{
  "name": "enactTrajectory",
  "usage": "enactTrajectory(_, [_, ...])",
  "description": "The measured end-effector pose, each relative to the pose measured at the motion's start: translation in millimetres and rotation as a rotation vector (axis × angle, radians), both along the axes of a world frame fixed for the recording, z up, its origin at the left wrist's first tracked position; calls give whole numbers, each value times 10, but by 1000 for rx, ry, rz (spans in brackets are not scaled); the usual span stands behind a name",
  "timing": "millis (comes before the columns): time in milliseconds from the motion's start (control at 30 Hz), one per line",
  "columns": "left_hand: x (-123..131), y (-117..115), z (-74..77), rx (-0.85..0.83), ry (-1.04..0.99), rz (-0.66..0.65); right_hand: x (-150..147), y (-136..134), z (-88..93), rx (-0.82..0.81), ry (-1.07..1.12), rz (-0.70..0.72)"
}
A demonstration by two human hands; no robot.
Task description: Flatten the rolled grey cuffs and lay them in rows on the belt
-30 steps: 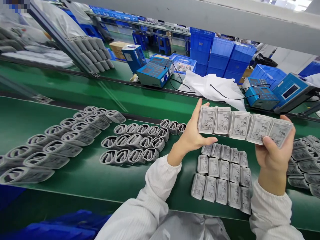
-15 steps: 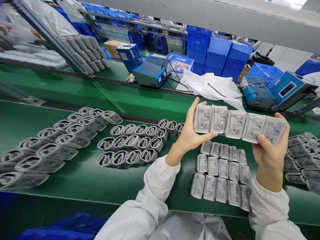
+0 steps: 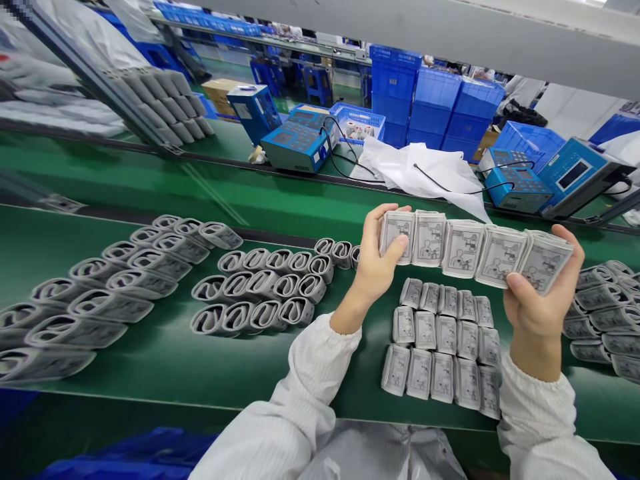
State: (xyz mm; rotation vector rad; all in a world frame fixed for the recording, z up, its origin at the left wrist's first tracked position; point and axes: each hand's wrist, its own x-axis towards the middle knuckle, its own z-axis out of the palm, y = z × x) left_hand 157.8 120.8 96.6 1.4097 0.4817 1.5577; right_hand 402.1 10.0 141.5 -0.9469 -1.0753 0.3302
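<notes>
I hold a row of several grey folded cuffs (image 3: 470,250), printed with a figure diagram, squeezed between both hands above the green belt (image 3: 165,347). My left hand (image 3: 377,263) grips the row's left end, thumb over the first cuff's face. My right hand (image 3: 543,300) grips the right end, thumb on the last cuff. Directly beneath lies a laid-out block of the same cuffs (image 3: 445,347) in three rows.
Rolled grey cuffs stand in rows at the left (image 3: 115,287) and centre (image 3: 270,287), more lie at the right edge (image 3: 600,313). Behind the belt are blue test boxes (image 3: 295,143) with cables, white plastic sheet (image 3: 425,170), and stacked blue crates (image 3: 435,107).
The held row has dropped slightly and shifted left. My left thumb has moved from under the first cuff onto its face.
</notes>
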Motion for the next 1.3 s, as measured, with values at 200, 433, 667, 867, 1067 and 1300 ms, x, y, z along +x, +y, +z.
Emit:
enactTrajectory(200, [-63, 38, -24, 114, 95, -29, -41, 12, 29, -56, 63, 5])
enactTrajectory(433, [-92, 48, -42, 188, 165, -71, -11, 25, 23, -68, 88, -12])
enactTrajectory(667, [-106, 2, 30, 165, 182, -20, 18, 59, -10, -74, 120, 8])
enactTrajectory(867, [-143, 64, 1, 192, 173, -38, 23, 71, -41, -76, 100, 4])
enactTrajectory(1067, [-162, 115, -36, 174, 159, -84, 8, 76, -37, -53, 118, 18])
enactTrajectory(1300, [-155, 144, -76, 165, 157, -40, -2, 67, -22, -77, 117, 10])
